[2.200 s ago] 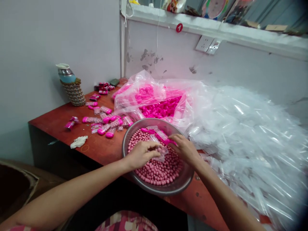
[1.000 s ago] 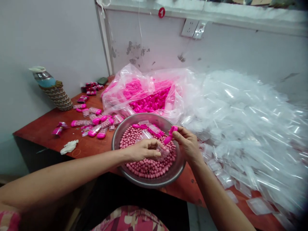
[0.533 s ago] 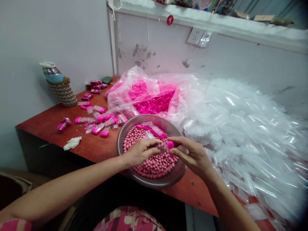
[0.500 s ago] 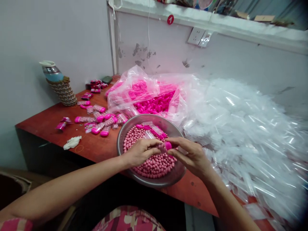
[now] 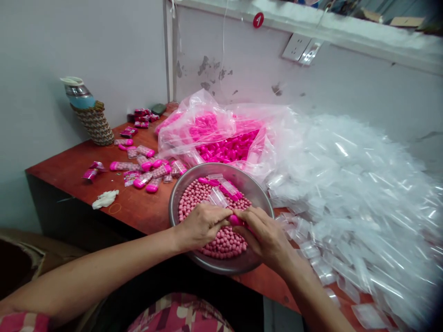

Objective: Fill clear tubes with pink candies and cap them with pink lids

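Over a metal bowl (image 5: pixel 175 193) of pink balls (image 5: pixel 226 242), my two hands meet. My left hand (image 5: pixel 202 224) is closed, pinching a clear tube that its fingers mostly hide. A bright pink cap (image 5: pixel 236 220) sits at the fingertips, and my right hand (image 5: pixel 263 232) is closed around it. Whether the cap is fully on the tube is hidden. On the balls in the bowl lie clear tubes (image 5: pixel 218 197) and pink caps (image 5: pixel 208 181), just beyond my fingers.
Behind the bowl is a plastic bag (image 5: pixel 204 99) of pink caps. A heap of clear tubes (image 5: pixel 349 184) covers the right side. Filled tubes (image 5: pixel 162 171) lie left on the red table (image 5: pixel 74 184). A bottle in a knitted cover (image 5: pixel 92 122) stands at the wall.
My hands have closed together around the tube and pink cap and moved slightly lower. The bead-filled tube end, visible before, is now covered by fingers. The view has shifted a little.
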`<action>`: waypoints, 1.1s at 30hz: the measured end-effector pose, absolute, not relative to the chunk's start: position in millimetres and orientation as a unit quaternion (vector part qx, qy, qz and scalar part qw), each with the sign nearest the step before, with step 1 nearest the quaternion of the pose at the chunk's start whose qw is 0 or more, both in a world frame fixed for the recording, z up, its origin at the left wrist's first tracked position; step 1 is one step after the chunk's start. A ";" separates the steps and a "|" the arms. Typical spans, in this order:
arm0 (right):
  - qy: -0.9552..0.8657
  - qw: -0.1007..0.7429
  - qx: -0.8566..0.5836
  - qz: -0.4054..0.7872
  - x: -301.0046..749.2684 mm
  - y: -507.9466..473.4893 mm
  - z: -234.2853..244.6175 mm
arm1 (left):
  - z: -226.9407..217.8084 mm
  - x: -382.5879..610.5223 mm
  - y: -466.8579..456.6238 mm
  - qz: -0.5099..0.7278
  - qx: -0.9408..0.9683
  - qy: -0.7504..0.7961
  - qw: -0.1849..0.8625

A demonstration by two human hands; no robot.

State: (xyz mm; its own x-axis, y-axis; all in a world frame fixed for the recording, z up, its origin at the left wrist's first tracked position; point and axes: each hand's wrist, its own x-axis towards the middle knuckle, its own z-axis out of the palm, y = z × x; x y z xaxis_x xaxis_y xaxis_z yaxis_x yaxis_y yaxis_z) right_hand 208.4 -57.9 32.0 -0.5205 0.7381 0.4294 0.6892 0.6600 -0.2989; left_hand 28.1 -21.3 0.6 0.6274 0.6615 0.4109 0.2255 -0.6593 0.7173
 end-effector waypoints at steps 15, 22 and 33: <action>-0.407 0.531 -0.418 0.615 220.6 -53.3 13.9 | 11.8 28.2 -13.8 0.401 0.665 0.262 0.573; -0.377 0.389 -0.392 0.743 198.6 -43.2 29.1 | 12.3 27.0 -19.9 0.428 0.744 0.274 0.433; -0.340 0.432 -0.415 0.725 178.8 -38.4 14.5 | 10.4 26.4 -21.3 0.441 0.734 0.289 0.428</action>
